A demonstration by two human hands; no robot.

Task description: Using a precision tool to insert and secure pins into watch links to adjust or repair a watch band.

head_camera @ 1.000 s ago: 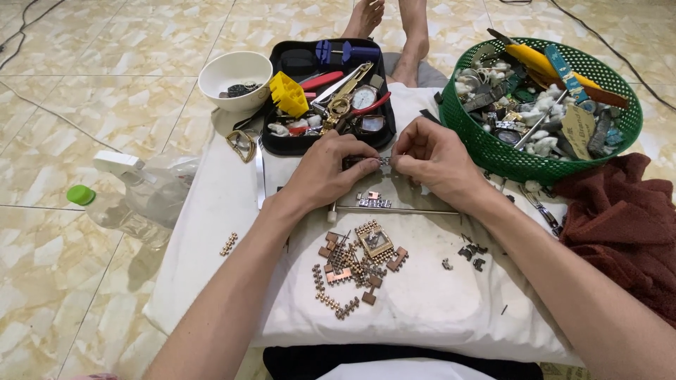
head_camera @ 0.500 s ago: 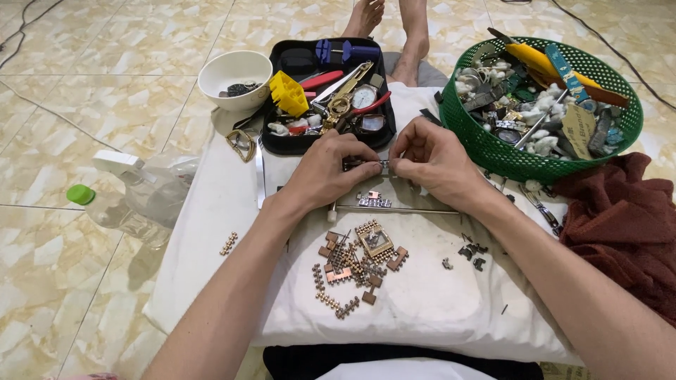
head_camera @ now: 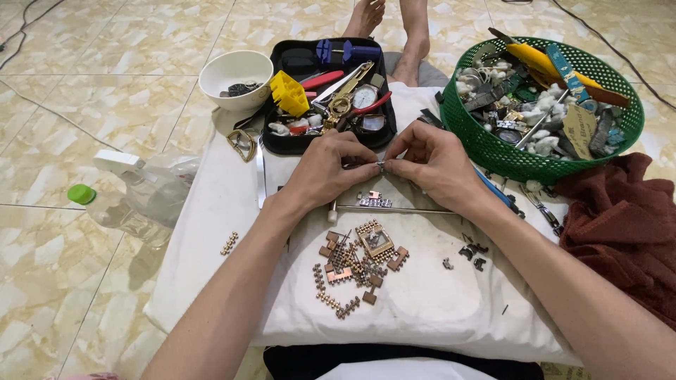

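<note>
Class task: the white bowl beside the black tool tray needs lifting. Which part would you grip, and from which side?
Grip the white bowl by its left rim, coming from above: the tray crowds its right side, and the open top leaves the thin rim free to pinch.

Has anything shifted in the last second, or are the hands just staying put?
Almost nothing changed. The left hand and right hand still pinch a small metal piece between them over the white cushion. The loose links, black tray and green basket stayed put.
</note>
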